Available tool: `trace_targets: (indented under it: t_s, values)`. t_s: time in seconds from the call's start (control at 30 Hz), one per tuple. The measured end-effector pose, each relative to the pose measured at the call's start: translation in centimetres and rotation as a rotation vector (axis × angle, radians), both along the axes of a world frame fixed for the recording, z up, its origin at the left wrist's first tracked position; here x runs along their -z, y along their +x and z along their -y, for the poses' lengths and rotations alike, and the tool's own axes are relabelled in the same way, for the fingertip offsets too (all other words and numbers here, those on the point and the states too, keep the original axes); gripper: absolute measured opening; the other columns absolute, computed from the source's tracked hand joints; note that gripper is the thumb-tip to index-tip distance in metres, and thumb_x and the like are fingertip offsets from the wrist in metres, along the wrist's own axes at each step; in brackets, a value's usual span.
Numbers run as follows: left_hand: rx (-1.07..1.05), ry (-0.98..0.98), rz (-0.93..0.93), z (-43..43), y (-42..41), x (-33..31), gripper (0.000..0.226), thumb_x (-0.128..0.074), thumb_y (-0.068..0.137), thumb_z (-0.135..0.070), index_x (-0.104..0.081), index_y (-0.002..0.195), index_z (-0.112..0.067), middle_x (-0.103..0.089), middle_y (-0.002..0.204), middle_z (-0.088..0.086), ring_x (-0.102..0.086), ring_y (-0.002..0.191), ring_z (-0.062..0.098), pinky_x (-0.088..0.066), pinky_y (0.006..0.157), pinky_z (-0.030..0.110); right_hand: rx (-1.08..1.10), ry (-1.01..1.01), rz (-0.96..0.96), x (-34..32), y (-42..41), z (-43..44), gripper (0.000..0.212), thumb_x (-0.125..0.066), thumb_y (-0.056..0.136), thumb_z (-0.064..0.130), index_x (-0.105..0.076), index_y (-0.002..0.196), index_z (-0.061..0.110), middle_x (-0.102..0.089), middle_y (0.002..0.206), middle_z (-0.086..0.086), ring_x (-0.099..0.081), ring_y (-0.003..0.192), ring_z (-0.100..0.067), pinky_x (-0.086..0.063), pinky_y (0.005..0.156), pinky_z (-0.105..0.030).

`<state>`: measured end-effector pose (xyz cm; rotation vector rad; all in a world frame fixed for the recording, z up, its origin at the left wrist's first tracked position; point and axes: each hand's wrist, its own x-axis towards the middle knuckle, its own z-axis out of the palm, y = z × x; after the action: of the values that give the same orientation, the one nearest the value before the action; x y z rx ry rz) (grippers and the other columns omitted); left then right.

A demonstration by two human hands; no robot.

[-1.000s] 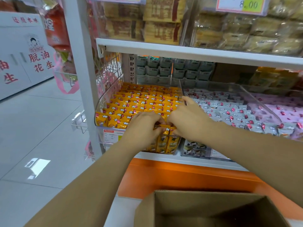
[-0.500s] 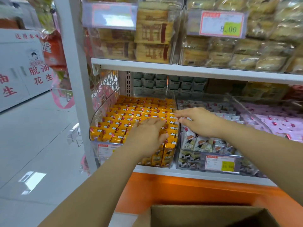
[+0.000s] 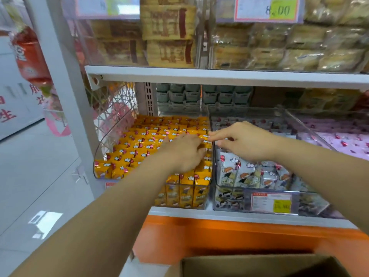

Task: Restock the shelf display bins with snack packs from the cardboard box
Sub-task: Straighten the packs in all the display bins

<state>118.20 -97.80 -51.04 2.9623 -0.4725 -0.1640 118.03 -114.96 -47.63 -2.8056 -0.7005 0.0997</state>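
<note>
Rows of yellow snack packs (image 3: pixel 139 144) fill a clear display bin (image 3: pixel 102 150) on the lower shelf. My left hand (image 3: pixel 183 151) lies flat on the packs near the bin's right side, fingers straight. My right hand (image 3: pixel 244 140) hovers over the clear divider wall between this bin and the neighbouring bin of white cartoon-printed packs (image 3: pixel 249 174). Its fingers are loosely bent, the index tip is at the divider's top edge, and it holds nothing I can see. The open cardboard box (image 3: pixel 259 264) sits at the bottom of the view; its inside is dark.
Pink packs (image 3: pixel 343 140) fill a third bin to the right. The white shelf board (image 3: pixel 219 75) above carries bins of brown biscuit packs. An orange base panel (image 3: pixel 219 234) runs below the shelf. The aisle floor (image 3: pixel 36 176) lies to the left.
Both hands left the front row of yellow packs and moved further back. My left hand now lies flat on the packs; my right hand shifted right, over the divider.
</note>
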Motion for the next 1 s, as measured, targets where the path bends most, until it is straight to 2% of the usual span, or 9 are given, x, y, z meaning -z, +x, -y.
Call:
trace_targets:
  t_s: [0.07,0.17,0.33,0.4,0.57,0.7,0.77,0.9,1.0]
  values:
    - [-0.025,0.001,0.044,1.1,0.9,1.0,0.055,-0.020,0.103,-0.041,-0.002,0.153,-0.026,0.005,0.161,-0.004,0.006,0.148,0.021,0.003,0.117,0.054,-0.005,0.031,-0.008,0.2,0.1,0.2,0.035,-0.045,0.100,0.021,-0.055,0.132,0.030,-0.043,0.144,0.014,-0.050,0.126,-0.013,-0.036,0.109,-0.030]
    - [-0.042,0.064,0.004,2.1,2.3,2.4,0.055,-0.016,0.104,-0.038,0.004,0.153,-0.024,0.015,0.160,-0.002,0.014,0.147,0.020,0.006,0.117,0.054,-0.032,0.035,-0.009,0.5,0.2,0.6,0.037,-0.044,0.100,0.021,-0.052,0.133,0.037,-0.039,0.144,0.020,-0.057,0.116,-0.011,-0.040,0.101,-0.024]
    - [-0.058,0.032,-0.050,1.9,4.0,-0.3,0.044,-0.030,0.102,-0.037,-0.041,0.141,-0.019,-0.041,0.147,0.009,-0.035,0.136,0.028,-0.023,0.113,0.049,-0.046,0.067,-0.022,0.9,0.5,1.0,0.038,-0.044,0.100,0.019,-0.051,0.136,0.031,-0.039,0.146,0.016,-0.041,0.132,-0.005,-0.027,0.105,-0.017]
    - [-0.072,-0.051,0.073,1.2,5.1,-0.8,0.041,-0.032,0.101,-0.033,-0.045,0.137,-0.019,-0.045,0.143,0.010,-0.043,0.129,0.028,-0.034,0.107,0.044,-0.048,0.080,-0.036,0.7,0.5,1.1,0.037,-0.045,0.100,0.019,-0.052,0.134,0.032,-0.039,0.145,0.018,-0.046,0.129,-0.006,-0.033,0.108,-0.022]
    - [-0.090,0.018,0.064,1.2,7.0,2.0,0.055,-0.023,0.103,-0.040,-0.006,0.153,-0.026,-0.005,0.162,0.001,-0.001,0.148,0.025,-0.003,0.118,0.051,-0.080,0.097,-0.057,-0.1,1.0,1.5,0.038,-0.048,0.098,0.016,-0.054,0.130,0.037,-0.044,0.136,0.027,-0.055,0.110,0.010,-0.042,0.086,-0.004]
    - [-0.106,0.012,0.011,1.0,7.9,1.5,0.049,-0.030,0.102,-0.043,-0.028,0.148,-0.027,-0.030,0.155,0.007,-0.023,0.142,0.030,-0.017,0.116,0.051,-0.089,0.078,-0.066,-0.1,1.6,1.6,0.041,-0.049,0.097,0.014,-0.055,0.128,0.041,-0.043,0.139,0.027,-0.066,0.104,-0.022,-0.055,0.087,-0.039]
    - [-0.100,-0.017,0.047,0.9,8.5,1.2,0.047,-0.034,0.100,-0.043,-0.035,0.145,-0.027,-0.034,0.152,0.008,-0.034,0.136,0.031,-0.027,0.112,0.050,-0.092,0.095,-0.073,0.1,1.7,1.6,0.042,-0.050,0.097,0.013,-0.055,0.128,0.040,-0.044,0.139,0.026,-0.064,0.108,-0.026,-0.053,0.090,-0.042]
    - [-0.094,0.080,0.091,1.6,9.7,1.6,0.055,-0.025,0.102,-0.045,-0.006,0.152,-0.034,0.002,0.162,-0.001,-0.003,0.148,0.027,-0.003,0.117,0.054,-0.076,0.098,-0.064,0.3,1.9,1.6,0.041,-0.051,0.097,0.012,-0.056,0.128,0.039,-0.042,0.139,0.027,-0.068,0.094,-0.015,-0.054,0.087,-0.026]
    - [-0.134,0.117,-0.064,2.4,9.9,1.0,0.049,-0.024,0.103,-0.040,-0.033,0.145,-0.016,-0.034,0.150,0.015,-0.037,0.132,0.031,-0.029,0.106,0.043,-0.077,0.101,-0.055,0.4,2.0,1.6,0.042,-0.051,0.096,0.011,-0.055,0.129,0.038,-0.043,0.140,0.025,-0.065,0.104,-0.021,-0.052,0.092,-0.036]
